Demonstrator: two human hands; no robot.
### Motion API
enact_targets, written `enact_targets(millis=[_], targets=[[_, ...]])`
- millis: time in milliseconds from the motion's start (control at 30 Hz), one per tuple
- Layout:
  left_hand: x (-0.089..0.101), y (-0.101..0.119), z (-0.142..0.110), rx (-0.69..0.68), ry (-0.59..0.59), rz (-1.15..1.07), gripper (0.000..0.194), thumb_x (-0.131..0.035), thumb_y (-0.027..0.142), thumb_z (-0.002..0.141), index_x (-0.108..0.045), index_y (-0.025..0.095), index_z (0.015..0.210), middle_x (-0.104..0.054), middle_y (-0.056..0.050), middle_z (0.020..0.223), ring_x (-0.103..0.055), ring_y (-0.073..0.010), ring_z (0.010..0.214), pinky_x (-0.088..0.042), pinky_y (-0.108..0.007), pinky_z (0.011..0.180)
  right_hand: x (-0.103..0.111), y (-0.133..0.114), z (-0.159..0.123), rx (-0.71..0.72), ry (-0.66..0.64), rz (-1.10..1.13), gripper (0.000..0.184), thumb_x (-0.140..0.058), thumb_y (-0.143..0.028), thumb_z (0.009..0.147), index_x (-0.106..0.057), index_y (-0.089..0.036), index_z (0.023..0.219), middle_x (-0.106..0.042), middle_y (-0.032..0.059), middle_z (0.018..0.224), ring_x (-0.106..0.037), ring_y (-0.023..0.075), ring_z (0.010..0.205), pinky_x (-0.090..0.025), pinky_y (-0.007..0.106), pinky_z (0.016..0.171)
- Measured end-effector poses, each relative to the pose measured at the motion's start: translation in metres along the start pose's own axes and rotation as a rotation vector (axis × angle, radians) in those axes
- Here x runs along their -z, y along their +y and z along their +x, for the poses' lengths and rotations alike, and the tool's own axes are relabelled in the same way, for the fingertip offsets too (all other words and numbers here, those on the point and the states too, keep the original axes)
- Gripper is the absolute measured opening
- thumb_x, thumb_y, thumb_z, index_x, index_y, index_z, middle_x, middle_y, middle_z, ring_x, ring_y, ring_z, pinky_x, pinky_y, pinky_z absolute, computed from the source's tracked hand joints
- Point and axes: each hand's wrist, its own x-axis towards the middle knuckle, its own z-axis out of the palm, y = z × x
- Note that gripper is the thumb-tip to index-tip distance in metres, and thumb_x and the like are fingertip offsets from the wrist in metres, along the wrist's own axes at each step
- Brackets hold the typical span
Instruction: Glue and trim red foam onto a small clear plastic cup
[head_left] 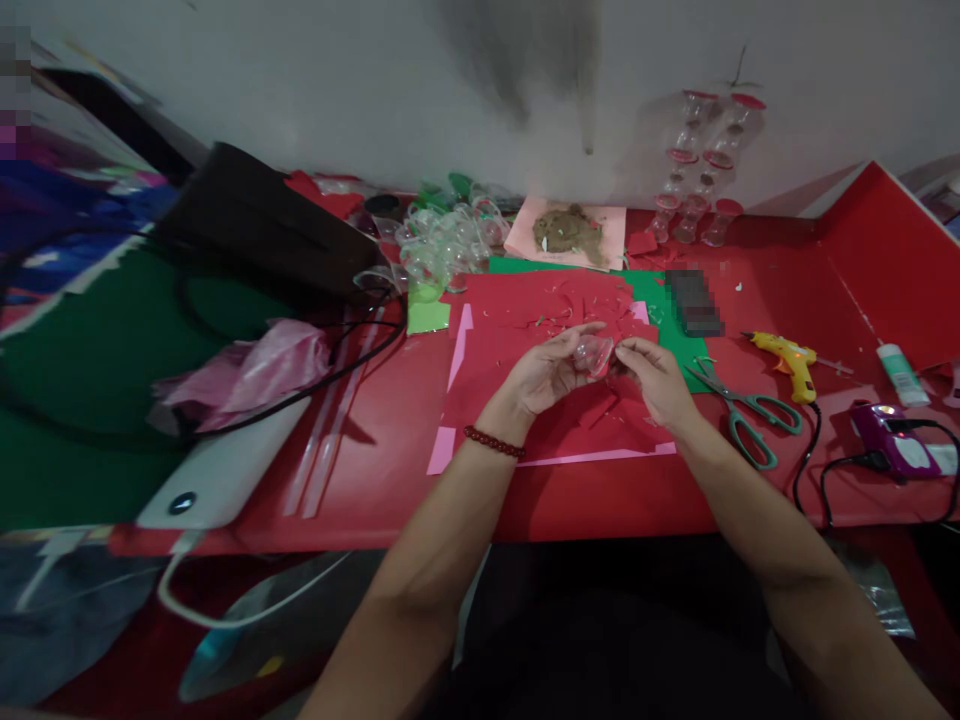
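My left hand (541,378) is closed around a small clear plastic cup (592,354) with a red edge on its right side. Right beside that edge, my right hand (651,380) has its thumb and forefinger pinched together; what sits between the fingertips is too small to make out. Both hands hover over red paper sheets (495,385) strewn with red scraps and trimmings. Grey-handled scissors (750,415) lie partly spread, close to my right wrist. Behind them rests a yellow glue gun (791,362), its cord running down to the table edge.
A heap of clear plastic cups (450,240) stands at the back, beside pink paper (517,240) bearing brown material. Joined red-rimmed cups (684,180) lean against the wall. To the right are a white-and-green bottle (902,375) and a purple power adapter (885,440); glue sticks (330,440) lie left.
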Motion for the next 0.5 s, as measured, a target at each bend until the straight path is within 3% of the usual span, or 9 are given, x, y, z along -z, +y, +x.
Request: enact_targets(millis=[100, 200, 367, 500], targets=[[0.0, -0.001, 0.0, -0.029, 0.021, -0.028, 0.024, -0.062, 0.017, 0.097, -0.075, 0.014, 0.116, -0.076, -0.007, 0.097, -0.071, -0.0146, 0.073, -0.062, -0.03, 0.073, 0.001, 0.003, -0.002, 0.196, 0.002, -0.219, 0.036, -0.076, -0.057, 0.086, -0.072, -0.025, 0.101, -0.074, 0.004, 0.1, -0.069, 0.02, 0.09, -0.058, 0.036, 0.086], [-0.001, -0.005, 0.002, -0.037, 0.055, -0.092, 0.027, -0.059, 0.009, 0.094, -0.074, 0.016, 0.115, -0.076, -0.004, 0.095, -0.072, -0.0141, 0.076, -0.062, -0.029, 0.078, 0.002, 0.006, -0.005, 0.458, 0.092, -0.505, 0.036, -0.076, -0.05, 0.091, -0.075, -0.028, 0.119, -0.074, 0.0082, 0.118, -0.068, 0.0249, 0.11, -0.056, 0.044, 0.1], [-0.003, -0.012, 0.003, -0.019, 0.058, -0.125, 0.03, -0.06, 0.002, 0.091, -0.073, 0.021, 0.109, -0.073, 0.001, 0.085, -0.073, -0.0143, 0.079, -0.061, -0.042, 0.101, 0.007, 0.01, -0.006, 0.775, 0.268, -0.793, 0.02, -0.068, -0.031, 0.1, -0.082, -0.032, 0.114, -0.075, 0.0061, 0.102, -0.069, 0.0223, 0.097, -0.058, 0.043, 0.092], [-0.005, -0.009, 0.001, -0.038, 0.086, -0.145, 0.02, -0.062, 0.003, 0.093, -0.072, 0.02, 0.097, -0.071, 0.003, 0.077, -0.069, -0.0102, 0.07, -0.06, -0.044, 0.105, 0.01, 0.009, -0.009, 0.857, 0.299, -0.851, 0.029, -0.066, -0.018, 0.099, -0.084, -0.037, 0.111, -0.075, 0.0038, 0.1, -0.069, 0.0198, 0.094, -0.06, 0.04, 0.087]])
